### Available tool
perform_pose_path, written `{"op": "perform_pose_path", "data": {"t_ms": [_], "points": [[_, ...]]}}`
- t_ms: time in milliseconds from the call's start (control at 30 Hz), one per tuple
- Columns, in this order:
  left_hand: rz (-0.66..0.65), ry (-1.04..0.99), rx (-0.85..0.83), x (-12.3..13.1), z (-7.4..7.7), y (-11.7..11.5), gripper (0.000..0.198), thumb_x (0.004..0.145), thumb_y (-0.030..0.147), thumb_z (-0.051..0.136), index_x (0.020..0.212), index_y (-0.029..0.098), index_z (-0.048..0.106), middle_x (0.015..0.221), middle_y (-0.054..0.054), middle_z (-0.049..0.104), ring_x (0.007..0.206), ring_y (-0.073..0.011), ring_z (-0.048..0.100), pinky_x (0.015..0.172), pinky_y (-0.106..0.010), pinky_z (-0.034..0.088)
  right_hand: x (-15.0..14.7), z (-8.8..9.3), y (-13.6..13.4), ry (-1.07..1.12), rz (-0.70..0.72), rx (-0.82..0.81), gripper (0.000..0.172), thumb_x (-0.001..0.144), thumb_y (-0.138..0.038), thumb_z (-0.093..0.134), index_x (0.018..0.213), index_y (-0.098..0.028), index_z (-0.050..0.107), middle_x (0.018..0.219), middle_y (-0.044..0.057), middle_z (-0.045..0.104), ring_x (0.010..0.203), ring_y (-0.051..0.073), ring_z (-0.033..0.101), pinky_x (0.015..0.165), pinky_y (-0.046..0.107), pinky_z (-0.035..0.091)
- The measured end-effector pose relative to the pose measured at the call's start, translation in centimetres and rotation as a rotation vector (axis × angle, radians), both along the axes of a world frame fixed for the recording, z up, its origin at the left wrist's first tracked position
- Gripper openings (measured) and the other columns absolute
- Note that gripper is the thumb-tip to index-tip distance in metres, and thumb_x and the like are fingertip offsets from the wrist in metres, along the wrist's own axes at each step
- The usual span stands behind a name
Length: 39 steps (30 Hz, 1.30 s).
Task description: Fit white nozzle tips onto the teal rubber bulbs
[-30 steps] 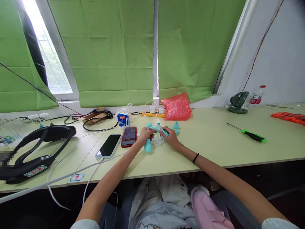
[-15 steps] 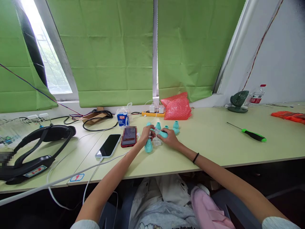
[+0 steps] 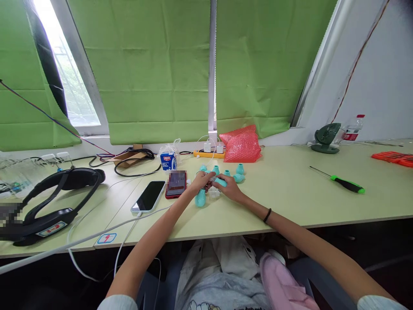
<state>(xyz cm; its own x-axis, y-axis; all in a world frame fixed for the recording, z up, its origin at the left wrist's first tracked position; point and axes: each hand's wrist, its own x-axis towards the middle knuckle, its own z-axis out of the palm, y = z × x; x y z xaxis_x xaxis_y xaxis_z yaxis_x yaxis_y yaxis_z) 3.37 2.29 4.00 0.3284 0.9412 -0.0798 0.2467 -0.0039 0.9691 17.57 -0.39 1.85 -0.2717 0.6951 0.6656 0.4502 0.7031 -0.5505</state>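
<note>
1. Our left hand (image 3: pixel 200 181) and right hand (image 3: pixel 231 190) meet pretty much dead centre of the frame, low over the pale yellow-green counter (image 3: pixel 290 202).
2. Between them is a small oblong teal plastic piece (image 3: pixel 220 181). The left grip is pinched together on its left end, and the right grip is clamped on the right end with the fingers curled around it. It's tiny in the shot, so we can't tell the exact finger placement.
3. Just below the left hand, a teal bottle-shaped plastic part (image 3: pixel 200 198) stands upright on the counter. A small clear plastic bit (image 3: pixel 214 193) lies right beside it, under the hands.
4. A few little teal cone-shaped caps (image 3: pixel 239 168) sit just behind the hands.
5. Left of centre lies a red-cased phone (image 3: pixel 176 184). Next to it is a white phone with a dark screen (image 3: pixel 149 196), with a cable plugged in.
6. Further back there's a blue-and-white drink carton (image 3: pixel 168 161), a yellow power strip (image 3: pixel 206 153) and a pink bubble-wrap bag (image 3: pixel 241 144).
7. Over at the right, well apart from the hands, lies a green-handled screwdriver (image 3: pixel 346 184). A dark green desk fan (image 3: pixel 325 137) stands by the wall.
8. At the lower left there's a black band-shaped headset (image 3: pixel 48 202).
</note>
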Motion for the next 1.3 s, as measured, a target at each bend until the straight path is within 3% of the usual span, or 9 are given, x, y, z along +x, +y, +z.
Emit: {"op": "perform_pose_path", "data": {"t_ms": [300,500,667,767,867,967,1100,1200,1300], "points": [[-0.105,-0.034,-0.074,-0.5,-0.2,0.5,0.026,0.085,0.033,0.043,0.086,0.01,0.053,0.068,0.001,0.054,0.05,-0.0058,0.05,0.045,-0.019,0.043,-0.1,-0.2,0.2,0.072,0.109,-0.056,0.026,0.078,-0.041,0.047,0.082,-0.017,0.054,0.068,-0.001,0.057,0.062,0.013,0.052,0.059,0.024,0.043],[-0.11,-0.009,-0.056,-0.5,0.2,0.3,0.026,0.085,0.034,0.042,0.089,0.01,0.053,0.072,-0.001,0.055,0.054,-0.0069,0.052,0.048,-0.021,0.045,-0.4,-0.3,0.0,0.14,0.126,-0.069,0.027,0.077,-0.044,0.047,0.078,-0.018,0.053,0.068,0.0,0.057,0.064,0.014,0.053,0.061,0.025,0.044],[-0.045,0.049,0.064,-1.0,1.6,0.4,0.029,0.086,0.036,0.04,0.084,0.011,0.053,0.066,0.001,0.054,0.049,-0.0057,0.049,0.045,-0.02,0.043,0.2,0.4,0.7,0.274,0.062,-0.043,0.026,0.083,-0.042,0.036,0.082,-0.018,0.047,0.063,-0.001,0.051,0.053,0.012,0.05,0.055,0.025,0.044],[0.034,0.102,0.198,-1.0,1.9,0.1,0.038,0.085,0.043,0.037,0.074,0.01,0.053,0.052,0.004,0.048,0.038,-0.0044,0.041,0.039,-0.018,0.037,1.2,1.0,1.6,0.326,-0.004,-0.008,0.022,0.08,-0.039,0.04,0.086,-0.018,0.046,0.067,0.001,0.052,0.058,0.014,0.051,0.058,0.027,0.044],[0.135,0.201,0.352,-0.8,1.6,-0.4,0.037,0.078,0.046,0.047,0.067,0.012,0.053,0.044,0.005,0.044,0.035,-0.0062,0.04,0.039,-0.02,0.034,1.9,1.7,2.6,0.312,-0.054,0.011,0.02,0.079,-0.035,0.04,0.087,-0.018,0.047,0.074,0.002,0.055,0.068,0.016,0.052,0.064,0.028,0.043],[0.202,0.331,0.477,-0.7,1.1,-0.7,0.026,0.073,0.037,0.058,0.073,0.012,0.055,0.057,0.002,0.053,0.05,-0.0097,0.051,0.051,-0.023,0.041,1.9,2.5,3.8,0.253,-0.103,0.01,0.02,0.076,-0.033,0.043,0.088,-0.018,0.049,0.079,0.002,0.055,0.076,0.016,0.052,0.068,0.028,0.042],[0.193,0.489,0.547,-0.7,0.5,-0.6,0.019,0.081,0.029,0.051,0.088,0.011,0.055,0.086,-0.004,0.058,0.076,-0.0138,0.055,0.07,-0.033,0.045,1.0,3.4,5.8,0.113,-0.142,-0.022,0.022,0.071,-0.032,0.052,0.087,-0.017,0.051,0.081,0.001,0.056,0.075,0.015,0.053,0.066,0.026,0.043],[0.178,0.559,0.566,-0.7,0.3,-0.5,0.022,0.083,0.028,0.048,0.098,0.012,0.053,0.097,-0.006,0.056,0.085,-0.0162,0.055,0.074,-0.036,0.046,0.1,3.3,7.0,-0.034,-0.148,-0.066,0.022,0.069,-0.029,0.058,0.085,-0.015,0.053,0.08,0.001,0.058,0.073,0.013,0.054,0.064,0.025,0.044],[0.182,0.579,0.58,-0.7,0.1,-0.4,0.023,0.083,0.027,0.048,0.1,0.012,0.052,0.099,-0.006,0.055,0.086,-0.0166,0.055,0.074,-0.036,0.046,-0.4,2.7,7.8,-0.197,-0.162,-0.121,0.019,0.077,-0.029,0.055,0.084,-0.012,0.054,0.079,0.001,0.058,0.071,0.011,0.055,0.065,0.027,0.046]]}}
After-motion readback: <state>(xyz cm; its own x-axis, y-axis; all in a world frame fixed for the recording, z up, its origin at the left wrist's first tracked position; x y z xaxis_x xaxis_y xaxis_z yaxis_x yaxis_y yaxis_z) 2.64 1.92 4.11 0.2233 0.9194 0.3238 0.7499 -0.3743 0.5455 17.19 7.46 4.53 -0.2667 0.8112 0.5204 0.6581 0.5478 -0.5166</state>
